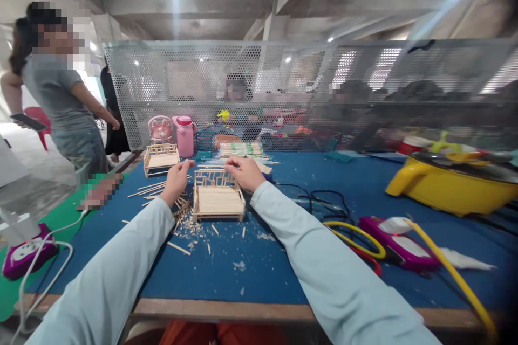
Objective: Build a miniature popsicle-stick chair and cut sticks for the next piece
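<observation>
A miniature bench (218, 200) built from pale wooden sticks stands on the blue table, its latticed back turned away from me. My right hand (247, 173) is at the top right of that back, thumb and fingers pinched together; what is between them, if anything, is too small to tell. To the left of the bench, my left hand (177, 180) hovers with its fingertips closed together, and I cannot make out anything in them. Loose sticks (151, 190) and a heap of wood scraps (186, 218) lie under and beside the left hand.
A second stick bench (162, 159) stands behind left, near a pink jug (185, 137). Packaged sticks (240, 149) lie at the back. Rightward are black cables (329, 197), a purple power strip (399, 242) and a yellow pan (457, 186). A person (65, 86) stands at left.
</observation>
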A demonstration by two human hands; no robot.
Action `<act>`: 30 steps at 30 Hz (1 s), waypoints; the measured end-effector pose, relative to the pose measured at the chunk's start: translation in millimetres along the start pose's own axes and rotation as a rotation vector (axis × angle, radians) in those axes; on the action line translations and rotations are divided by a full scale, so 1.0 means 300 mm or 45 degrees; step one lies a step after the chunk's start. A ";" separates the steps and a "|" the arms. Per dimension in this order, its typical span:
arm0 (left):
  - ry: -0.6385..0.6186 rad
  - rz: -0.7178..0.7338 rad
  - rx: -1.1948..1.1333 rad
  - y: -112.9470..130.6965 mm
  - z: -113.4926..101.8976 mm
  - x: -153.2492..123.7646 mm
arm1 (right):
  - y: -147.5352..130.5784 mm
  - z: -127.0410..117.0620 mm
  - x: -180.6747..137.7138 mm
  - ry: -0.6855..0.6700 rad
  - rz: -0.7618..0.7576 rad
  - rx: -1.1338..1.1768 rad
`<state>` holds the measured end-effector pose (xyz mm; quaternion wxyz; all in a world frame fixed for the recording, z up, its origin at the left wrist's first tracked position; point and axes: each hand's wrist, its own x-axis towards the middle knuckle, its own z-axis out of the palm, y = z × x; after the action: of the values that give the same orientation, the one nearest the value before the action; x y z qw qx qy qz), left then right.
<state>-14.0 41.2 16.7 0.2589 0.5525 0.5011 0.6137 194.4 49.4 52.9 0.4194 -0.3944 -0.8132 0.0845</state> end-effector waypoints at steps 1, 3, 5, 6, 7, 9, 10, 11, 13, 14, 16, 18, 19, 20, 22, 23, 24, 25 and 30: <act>-0.037 -0.017 -0.011 -0.006 0.000 0.001 | 0.002 0.002 0.000 -0.004 0.006 -0.009; -0.115 -0.055 -0.055 -0.009 0.004 -0.005 | 0.005 0.004 -0.001 -0.008 0.019 -0.026; -0.183 -0.069 -0.096 -0.001 0.010 -0.015 | 0.007 0.004 -0.001 -0.011 0.030 -0.042; -0.206 -0.066 -0.106 0.004 0.014 -0.019 | 0.008 0.005 -0.001 -0.014 0.034 -0.048; -0.220 -0.059 -0.106 0.009 0.016 -0.024 | 0.009 0.005 -0.001 -0.019 0.037 -0.053; -0.224 -0.046 -0.082 0.017 0.021 -0.030 | 0.012 0.007 -0.001 -0.031 0.041 -0.060; -0.217 -0.047 -0.070 0.019 0.023 -0.031 | 0.013 0.008 -0.001 -0.035 0.043 -0.062; -0.206 -0.050 -0.060 0.020 0.024 -0.031 | 0.015 0.009 -0.002 -0.036 0.046 -0.063; -0.188 -0.053 -0.043 0.019 0.028 -0.031 | 0.018 0.011 -0.002 -0.034 0.050 -0.065; -0.179 -0.054 -0.036 0.018 0.029 -0.031 | 0.020 0.012 -0.002 -0.032 0.052 -0.064; -0.163 -0.052 -0.023 0.017 0.033 -0.032 | 0.022 0.014 -0.003 -0.033 0.054 -0.058; -0.149 -0.046 -0.012 0.018 0.035 -0.033 | 0.025 0.014 -0.004 -0.038 0.056 -0.045; -0.144 -0.043 -0.008 0.018 0.037 -0.034 | 0.026 0.014 -0.004 -0.039 0.057 -0.037; -0.141 -0.041 -0.005 0.019 0.037 -0.035 | 0.027 0.015 -0.004 -0.038 0.058 -0.029; -0.139 -0.037 0.001 0.020 0.038 -0.037 | 0.029 0.015 -0.005 -0.033 0.064 -0.013; -0.139 -0.035 0.005 0.021 0.038 -0.037 | 0.029 0.015 -0.005 -0.030 0.067 -0.005; -0.137 -0.034 0.008 0.021 0.038 -0.038 | 0.029 0.016 -0.005 -0.029 0.072 0.004; -0.136 -0.034 0.012 0.021 0.037 -0.038 | 0.029 0.016 -0.005 -0.028 0.076 0.015; -0.130 -0.040 0.031 0.016 0.036 -0.037 | 0.038 0.022 -0.004 0.022 0.135 0.096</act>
<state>0.0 33.2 15.1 0.2872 0.5783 0.5032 0.5743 196.4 57.4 42.6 0.4360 -0.4215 -0.7838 0.1337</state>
